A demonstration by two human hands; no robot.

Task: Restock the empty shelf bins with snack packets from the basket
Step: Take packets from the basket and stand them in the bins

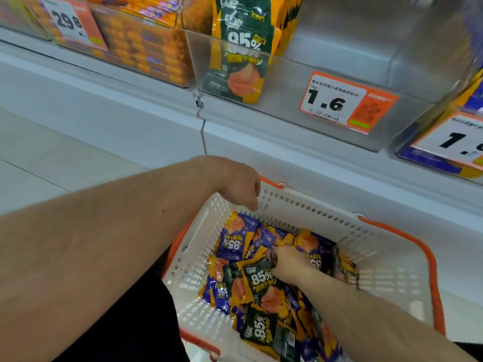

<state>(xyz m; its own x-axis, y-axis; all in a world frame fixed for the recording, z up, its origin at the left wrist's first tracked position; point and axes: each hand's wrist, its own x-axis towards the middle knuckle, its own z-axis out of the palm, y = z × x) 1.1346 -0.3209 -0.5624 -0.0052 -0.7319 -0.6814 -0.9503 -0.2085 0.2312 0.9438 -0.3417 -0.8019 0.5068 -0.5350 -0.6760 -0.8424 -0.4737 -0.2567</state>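
A white basket (389, 270) with orange handles sits low in front of the shelf, holding several purple and dark green snack packets. My right hand (288, 262) reaches into it and pinches the top edge of a dark green packet (257, 279) marked 85%. My left hand (239, 186) hangs over the basket's far left corner with fingers loosely curled, holding nothing. Above, a clear shelf bin (326, 82) holds a few upright dark green packets (239, 53) at its left end; the rest of that bin is bare.
A price tag reading 1.6 (345, 101) hangs on the bin's front. A bin of orange packets (146, 40) stands to the left, and a bin with purple packets (449, 142) to the right. The white shelf base runs behind the basket.
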